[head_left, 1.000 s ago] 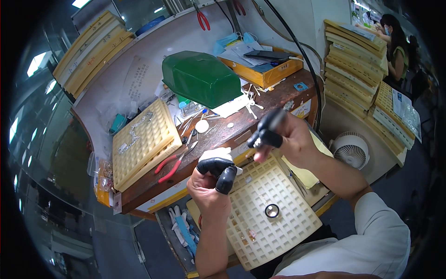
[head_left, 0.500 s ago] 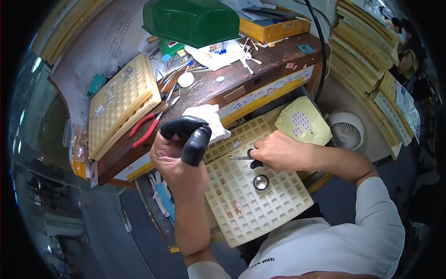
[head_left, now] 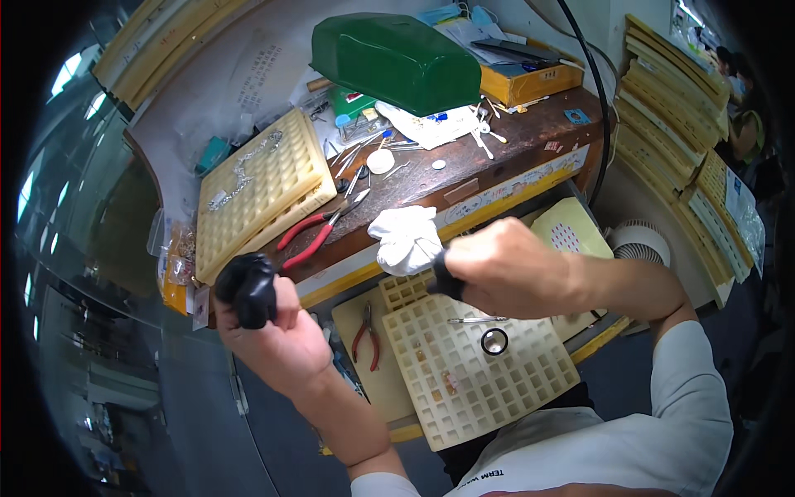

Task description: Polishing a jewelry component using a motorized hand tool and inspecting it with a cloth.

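Note:
My left hand (head_left: 273,327) is raised left of the drawer, black finger covers on its thumb and forefinger. Those fingers are pressed together; anything between them is hidden. My right hand (head_left: 513,269) hovers over a pale gridded tray (head_left: 530,364), its black-covered fingers curled and close to a bunched white cloth (head_left: 406,240) at the bench edge. Whatever it may hold is hidden. On the tray lie a slim metal tool (head_left: 478,320), a round black-rimmed lens (head_left: 494,341) and several small gold-coloured pieces (head_left: 450,383) in the pockets.
Red-handled pliers (head_left: 319,232) lie on the bench; a second pair (head_left: 366,340) is in the open drawer. A tray with a silvery chain (head_left: 242,170) leans at the left. A green cover (head_left: 397,62), cotton swabs (head_left: 484,137) and a white fan (head_left: 639,242) stand around.
My left hand has moved left and down, uncovering pliers in the drawer. My right hand has let go of the slim metal tool, which lies on the tray. The whole view has shifted.

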### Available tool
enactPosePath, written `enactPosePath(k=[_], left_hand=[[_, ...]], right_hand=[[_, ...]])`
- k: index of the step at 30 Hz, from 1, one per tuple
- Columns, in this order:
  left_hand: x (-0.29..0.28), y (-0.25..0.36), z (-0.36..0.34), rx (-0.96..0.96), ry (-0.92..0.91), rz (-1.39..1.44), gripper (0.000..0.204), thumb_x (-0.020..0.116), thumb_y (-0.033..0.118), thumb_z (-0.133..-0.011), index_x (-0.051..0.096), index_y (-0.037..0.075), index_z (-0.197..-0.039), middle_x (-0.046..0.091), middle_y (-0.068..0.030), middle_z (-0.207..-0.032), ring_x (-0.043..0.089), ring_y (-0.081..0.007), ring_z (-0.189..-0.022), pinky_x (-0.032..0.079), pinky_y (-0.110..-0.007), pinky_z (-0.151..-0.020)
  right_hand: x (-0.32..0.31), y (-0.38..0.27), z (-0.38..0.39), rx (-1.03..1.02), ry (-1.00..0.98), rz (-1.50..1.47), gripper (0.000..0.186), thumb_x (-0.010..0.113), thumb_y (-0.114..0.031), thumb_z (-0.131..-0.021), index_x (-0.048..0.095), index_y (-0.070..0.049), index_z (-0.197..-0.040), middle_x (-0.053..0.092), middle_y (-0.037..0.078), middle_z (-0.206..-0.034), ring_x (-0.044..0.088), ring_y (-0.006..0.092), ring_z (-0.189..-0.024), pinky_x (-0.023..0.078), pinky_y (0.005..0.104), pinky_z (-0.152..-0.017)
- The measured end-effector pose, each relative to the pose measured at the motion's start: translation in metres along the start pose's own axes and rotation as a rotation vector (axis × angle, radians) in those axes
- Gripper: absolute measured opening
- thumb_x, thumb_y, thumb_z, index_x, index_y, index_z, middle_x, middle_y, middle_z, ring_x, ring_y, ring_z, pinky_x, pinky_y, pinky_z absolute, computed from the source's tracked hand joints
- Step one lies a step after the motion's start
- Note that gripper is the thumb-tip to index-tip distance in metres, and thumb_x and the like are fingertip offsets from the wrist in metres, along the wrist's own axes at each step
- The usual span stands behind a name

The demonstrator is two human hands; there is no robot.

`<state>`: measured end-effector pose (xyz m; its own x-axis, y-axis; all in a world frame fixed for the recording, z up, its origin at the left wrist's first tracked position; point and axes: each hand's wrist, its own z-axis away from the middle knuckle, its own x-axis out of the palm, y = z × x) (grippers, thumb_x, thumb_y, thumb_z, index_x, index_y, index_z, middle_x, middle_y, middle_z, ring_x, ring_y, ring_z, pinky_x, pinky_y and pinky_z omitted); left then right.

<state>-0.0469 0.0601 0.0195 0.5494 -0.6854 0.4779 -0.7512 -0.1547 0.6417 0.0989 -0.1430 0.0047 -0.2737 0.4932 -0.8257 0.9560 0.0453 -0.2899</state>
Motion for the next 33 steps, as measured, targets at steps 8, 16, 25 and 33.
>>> enactPosePath(k=[8,16,25,33], left_hand=[[-0.013,0.018,-0.007,0.082,-0.006,0.014,0.021,0.068,0.019,-0.088,0.057,0.000,-0.087,0.035,0.0039,-0.060,0.023,-0.0050,-0.049,0.017,-0.024,-0.046],[0.004,0.002,-0.006,0.082,0.066,-0.068,0.014,0.065,0.005,-0.086,0.061,-0.005,-0.094,0.054,-0.0021,-0.070,0.029,-0.0050,-0.047,0.020,-0.022,-0.045],[0.016,-0.010,0.002,0.024,-0.037,-0.080,0.009,0.066,0.001,-0.084,0.064,-0.003,-0.092,0.064,-0.0036,-0.086,0.053,-0.0067,-0.065,0.042,-0.020,-0.057],[0.019,-0.008,0.009,0.008,-0.062,-0.087,0.011,0.067,-0.001,-0.083,0.065,-0.002,-0.094,0.066,-0.0052,-0.092,0.062,-0.0132,-0.082,0.052,-0.024,-0.075]], right_hand=[[-0.015,-0.006,-0.088,0.121,0.050,-0.079,0.017,0.062,-0.011,-0.078,0.057,0.005,-0.078,0.060,0.022,-0.068,0.062,0.0416,-0.066,0.049,0.0465,-0.063],[0.005,-0.027,-0.153,0.755,-0.249,-0.314,0.037,0.054,-0.019,-0.090,0.060,0.015,-0.077,0.065,0.020,-0.059,0.070,0.0277,-0.053,0.057,0.0353,-0.048],[0.000,-0.047,-0.151,0.988,-0.330,-0.420,0.030,0.065,-0.027,-0.087,0.070,0.003,-0.086,0.072,0.014,-0.070,0.072,0.0207,-0.058,0.060,0.0310,-0.052],[0.013,-0.050,-0.150,1.080,-0.158,-0.770,0.017,0.066,-0.011,-0.091,0.071,0.005,-0.096,0.074,0.016,-0.090,0.074,0.0254,-0.068,0.063,0.0352,-0.059]])
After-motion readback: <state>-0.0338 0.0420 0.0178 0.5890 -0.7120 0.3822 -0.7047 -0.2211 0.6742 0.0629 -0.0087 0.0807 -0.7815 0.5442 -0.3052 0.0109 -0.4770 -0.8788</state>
